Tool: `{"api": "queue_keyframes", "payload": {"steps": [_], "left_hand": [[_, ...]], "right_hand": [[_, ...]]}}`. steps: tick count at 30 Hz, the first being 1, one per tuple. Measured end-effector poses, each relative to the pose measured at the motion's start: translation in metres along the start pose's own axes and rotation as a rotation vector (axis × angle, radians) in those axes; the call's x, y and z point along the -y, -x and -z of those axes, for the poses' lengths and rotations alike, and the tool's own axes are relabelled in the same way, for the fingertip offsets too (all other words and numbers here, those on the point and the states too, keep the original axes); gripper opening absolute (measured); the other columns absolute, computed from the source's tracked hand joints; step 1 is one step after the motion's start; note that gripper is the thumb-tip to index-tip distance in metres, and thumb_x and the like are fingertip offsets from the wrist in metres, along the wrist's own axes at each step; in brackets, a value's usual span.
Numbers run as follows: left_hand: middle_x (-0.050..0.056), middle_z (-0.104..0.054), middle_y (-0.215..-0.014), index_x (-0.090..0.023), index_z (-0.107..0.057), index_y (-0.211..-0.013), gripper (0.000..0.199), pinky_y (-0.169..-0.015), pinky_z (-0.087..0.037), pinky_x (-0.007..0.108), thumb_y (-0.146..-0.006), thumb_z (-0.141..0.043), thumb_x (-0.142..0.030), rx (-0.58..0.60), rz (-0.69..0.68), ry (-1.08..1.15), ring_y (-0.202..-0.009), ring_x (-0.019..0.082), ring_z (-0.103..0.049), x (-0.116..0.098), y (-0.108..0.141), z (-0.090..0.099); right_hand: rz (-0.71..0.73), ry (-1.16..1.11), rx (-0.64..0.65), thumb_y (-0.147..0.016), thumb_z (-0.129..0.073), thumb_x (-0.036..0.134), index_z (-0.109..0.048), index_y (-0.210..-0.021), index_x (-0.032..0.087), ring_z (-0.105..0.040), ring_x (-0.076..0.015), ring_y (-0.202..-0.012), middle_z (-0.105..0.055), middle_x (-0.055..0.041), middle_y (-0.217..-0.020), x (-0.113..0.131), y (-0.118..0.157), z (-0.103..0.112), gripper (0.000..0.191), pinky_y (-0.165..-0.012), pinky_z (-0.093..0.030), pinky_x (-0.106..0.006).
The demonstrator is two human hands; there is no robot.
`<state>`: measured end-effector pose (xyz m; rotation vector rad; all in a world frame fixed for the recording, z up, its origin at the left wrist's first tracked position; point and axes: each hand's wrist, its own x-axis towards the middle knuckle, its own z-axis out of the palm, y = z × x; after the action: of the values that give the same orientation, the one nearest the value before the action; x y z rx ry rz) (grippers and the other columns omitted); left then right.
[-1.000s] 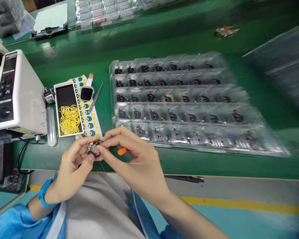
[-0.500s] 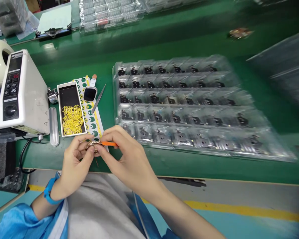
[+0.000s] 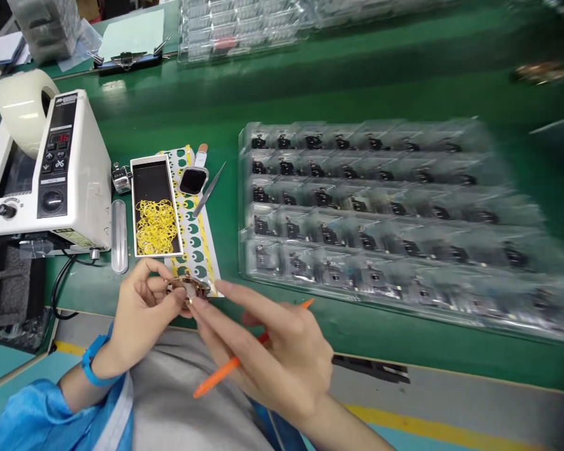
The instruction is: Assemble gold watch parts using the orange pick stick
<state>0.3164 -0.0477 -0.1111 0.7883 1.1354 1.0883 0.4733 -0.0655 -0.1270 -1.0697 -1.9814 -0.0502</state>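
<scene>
My left hand (image 3: 143,310) pinches a small round metal part with copper-coloured wire (image 3: 187,289) between thumb and fingers. My right hand (image 3: 282,354) grips an orange plastic stick (image 3: 230,366) against its palm side, and the stick runs diagonally through the fingers. The extended right fingertips reach the round part's near edge. The left fingers hide part of the round piece, and its fine detail is too small to make out.
On the green workbench stand a white tape dispenser (image 3: 47,169), a box of yellow rubber bands (image 3: 155,213), a smartwatch (image 3: 193,180), tweezers (image 3: 209,191) and a printed sheet (image 3: 192,244). A clear blister tray (image 3: 380,213) holds several dark components.
My right hand has pulled back toward the lower right, and the orange stick now slants down and left. The view has also shifted, moving the bench contents rightward.
</scene>
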Motion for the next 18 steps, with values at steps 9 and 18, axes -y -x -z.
{"api": "queue_keyframes", "payload": {"steps": [9, 18], "left_hand": [[-0.002, -0.075, -0.065, -0.016, -0.075, -0.098, 0.020, -0.062, -0.060, 0.013, -0.081, -0.066, -0.009, 0.008, -0.216, -0.187, -0.058, 0.009, -0.071, -0.003, 0.015, -0.004], [0.000, -0.081, -0.077, -0.019, -0.076, -0.102, 0.031, -0.066, -0.061, 0.012, -0.081, -0.062, -0.001, -0.036, -0.377, -0.288, -0.063, 0.011, -0.075, -0.005, 0.012, -0.008]], "right_hand": [[0.124, -0.104, -0.107, -0.090, -0.062, 0.004, -0.065, -0.095, 0.008, -0.065, -0.0174, -0.068, -0.076, -0.0147, -0.084, -0.010, -0.018, -0.016, 0.007, -0.056, -0.049, -0.027], [0.198, -0.103, 0.029, -0.097, -0.053, 0.009, -0.064, -0.097, 0.009, -0.067, -0.0163, -0.064, -0.077, -0.0152, -0.087, -0.018, -0.029, -0.004, 0.011, -0.051, -0.049, -0.027]]}}
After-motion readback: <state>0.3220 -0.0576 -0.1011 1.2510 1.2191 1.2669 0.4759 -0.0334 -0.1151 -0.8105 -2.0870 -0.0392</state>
